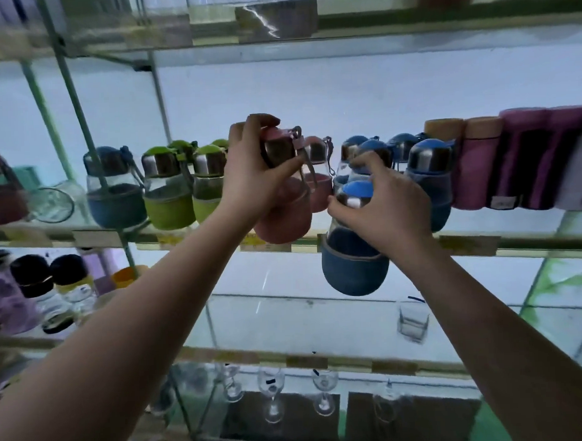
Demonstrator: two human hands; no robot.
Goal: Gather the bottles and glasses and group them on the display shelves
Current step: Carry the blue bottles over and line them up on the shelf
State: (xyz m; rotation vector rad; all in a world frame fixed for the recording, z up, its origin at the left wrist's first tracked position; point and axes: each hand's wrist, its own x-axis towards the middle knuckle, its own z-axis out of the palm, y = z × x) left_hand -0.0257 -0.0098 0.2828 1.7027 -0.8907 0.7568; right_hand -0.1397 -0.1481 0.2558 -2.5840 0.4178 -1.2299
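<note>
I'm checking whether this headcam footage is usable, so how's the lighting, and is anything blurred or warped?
Head view: strong backlight from the pale wall leaves the left hand, right hand, pink bottle and blue bottle dim; a bright glare streak crosses the top glass shelf; the frame edges are smeared, blurring the purple flasks; the wide lens bends the shelf lines.

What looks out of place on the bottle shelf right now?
One blue-sleeved bottle stands left of the green bottles, apart from the blue group on the right. The left hand holds a pink bottle and the right hand a blue bottle; neither is shelved yet.
</note>
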